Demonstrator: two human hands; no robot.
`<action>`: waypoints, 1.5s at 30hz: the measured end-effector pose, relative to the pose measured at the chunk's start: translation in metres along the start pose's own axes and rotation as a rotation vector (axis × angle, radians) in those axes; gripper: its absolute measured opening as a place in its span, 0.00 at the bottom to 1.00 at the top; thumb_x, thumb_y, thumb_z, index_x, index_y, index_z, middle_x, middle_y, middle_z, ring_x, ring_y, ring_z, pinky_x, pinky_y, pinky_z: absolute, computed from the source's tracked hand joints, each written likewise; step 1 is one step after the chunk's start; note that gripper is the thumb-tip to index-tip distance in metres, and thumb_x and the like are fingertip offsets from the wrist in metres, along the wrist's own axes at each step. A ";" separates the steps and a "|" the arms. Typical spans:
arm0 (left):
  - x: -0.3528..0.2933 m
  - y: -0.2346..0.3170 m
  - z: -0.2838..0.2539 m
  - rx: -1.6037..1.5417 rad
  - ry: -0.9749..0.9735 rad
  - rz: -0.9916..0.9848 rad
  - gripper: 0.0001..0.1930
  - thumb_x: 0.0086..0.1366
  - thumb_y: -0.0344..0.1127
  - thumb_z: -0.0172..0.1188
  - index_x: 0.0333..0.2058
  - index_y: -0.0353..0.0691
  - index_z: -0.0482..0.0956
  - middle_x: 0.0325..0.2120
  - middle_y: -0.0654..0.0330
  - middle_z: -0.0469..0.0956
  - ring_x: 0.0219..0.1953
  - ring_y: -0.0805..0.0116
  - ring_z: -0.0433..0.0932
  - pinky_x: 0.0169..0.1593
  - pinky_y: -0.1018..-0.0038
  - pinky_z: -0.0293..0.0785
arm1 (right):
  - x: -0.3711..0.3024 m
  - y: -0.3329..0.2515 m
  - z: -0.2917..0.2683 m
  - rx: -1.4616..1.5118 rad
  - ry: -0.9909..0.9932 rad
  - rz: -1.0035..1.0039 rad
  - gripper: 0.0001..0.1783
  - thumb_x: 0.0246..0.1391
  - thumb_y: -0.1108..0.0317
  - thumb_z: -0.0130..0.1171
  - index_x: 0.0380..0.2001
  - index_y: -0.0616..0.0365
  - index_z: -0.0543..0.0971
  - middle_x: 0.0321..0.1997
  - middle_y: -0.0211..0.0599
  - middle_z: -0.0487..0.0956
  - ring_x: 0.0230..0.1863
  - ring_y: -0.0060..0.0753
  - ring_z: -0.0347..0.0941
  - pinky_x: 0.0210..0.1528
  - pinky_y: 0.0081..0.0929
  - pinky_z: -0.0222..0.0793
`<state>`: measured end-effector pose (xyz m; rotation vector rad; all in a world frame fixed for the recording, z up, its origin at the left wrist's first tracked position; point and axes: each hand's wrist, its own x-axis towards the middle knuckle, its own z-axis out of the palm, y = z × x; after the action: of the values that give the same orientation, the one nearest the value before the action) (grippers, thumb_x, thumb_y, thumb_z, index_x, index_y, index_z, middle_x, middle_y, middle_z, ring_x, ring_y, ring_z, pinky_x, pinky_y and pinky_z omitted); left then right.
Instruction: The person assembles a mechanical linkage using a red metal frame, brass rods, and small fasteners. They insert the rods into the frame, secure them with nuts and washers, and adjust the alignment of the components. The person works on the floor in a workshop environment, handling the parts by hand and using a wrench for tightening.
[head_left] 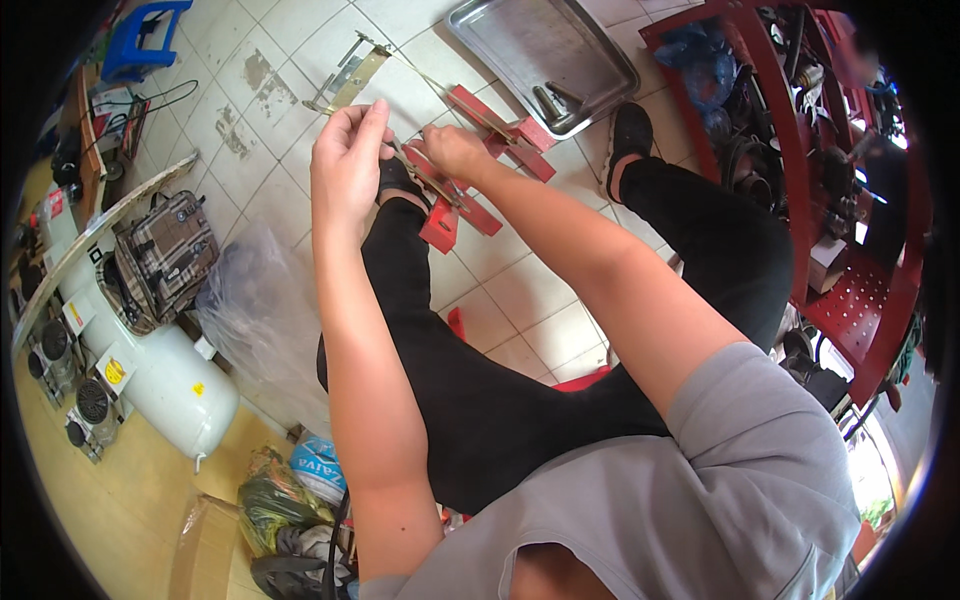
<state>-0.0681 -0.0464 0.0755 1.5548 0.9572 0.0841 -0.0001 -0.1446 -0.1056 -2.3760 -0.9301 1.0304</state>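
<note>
On the floor in front of me stands a low red metal frame (440, 225) made of several bars and blocks, with thin metal strips running across it. My right hand (455, 152) is closed at the frame's left part; what its fingers grip is hidden. Just left of it, my left hand (348, 150) is curled with the thumb up, and I cannot make out what is in its fingers. Beyond the left hand, a brass-coloured metal bracket (352, 80) with slots and thin rods sits above the tiles.
A grey metal tray (490, 35) with dark cylindrical pieces (553, 100) lies ahead. Red shelving (850, 310) full of tools stands right. To the left are a white tank (175, 385), a checked bag (165, 255), clear plastic sheeting (262, 310) and a blue stool (140, 45).
</note>
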 end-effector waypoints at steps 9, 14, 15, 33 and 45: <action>-0.003 0.000 -0.009 -0.038 -0.016 0.013 0.14 0.65 0.46 0.54 0.36 0.40 0.76 0.26 0.67 0.75 0.28 0.80 0.72 0.33 0.83 0.63 | 0.030 0.001 0.023 -0.002 -0.094 0.095 0.27 0.58 0.45 0.47 0.37 0.59 0.80 0.37 0.51 0.80 0.41 0.50 0.77 0.44 0.40 0.72; -0.005 0.001 -0.012 -0.071 -0.015 0.024 0.14 0.65 0.45 0.54 0.36 0.40 0.77 0.27 0.67 0.75 0.28 0.80 0.72 0.34 0.83 0.63 | 0.043 0.001 0.030 -0.020 -0.201 0.133 0.24 0.56 0.49 0.50 0.39 0.60 0.80 0.40 0.49 0.80 0.43 0.49 0.77 0.45 0.39 0.72; -0.007 0.001 -0.013 -0.072 -0.018 0.024 0.14 0.65 0.45 0.54 0.36 0.40 0.77 0.27 0.67 0.75 0.28 0.80 0.72 0.34 0.83 0.63 | 0.048 0.002 0.029 -0.042 -0.239 0.134 0.24 0.56 0.50 0.50 0.39 0.59 0.80 0.41 0.49 0.80 0.43 0.49 0.77 0.45 0.38 0.72; -0.007 0.014 -0.005 -0.138 -0.029 0.065 0.18 0.62 0.47 0.58 0.35 0.35 0.75 0.26 0.64 0.75 0.28 0.77 0.70 0.34 0.79 0.67 | -0.012 -0.022 -0.016 -0.123 -0.244 -0.323 0.20 0.54 0.58 0.45 0.25 0.63 0.79 0.31 0.55 0.78 0.37 0.56 0.76 0.43 0.43 0.70; -0.002 0.007 0.003 -0.043 -0.012 0.068 0.18 0.62 0.50 0.56 0.37 0.40 0.76 0.27 0.66 0.75 0.28 0.79 0.71 0.33 0.82 0.63 | -0.127 0.040 0.000 -0.148 -0.209 -0.503 0.11 0.51 0.69 0.49 0.34 0.64 0.63 0.18 0.50 0.74 0.23 0.56 0.73 0.27 0.47 0.66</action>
<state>-0.0642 -0.0493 0.0810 1.5464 0.8872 0.1427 -0.0484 -0.2624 -0.0659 -1.9980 -1.6258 1.0393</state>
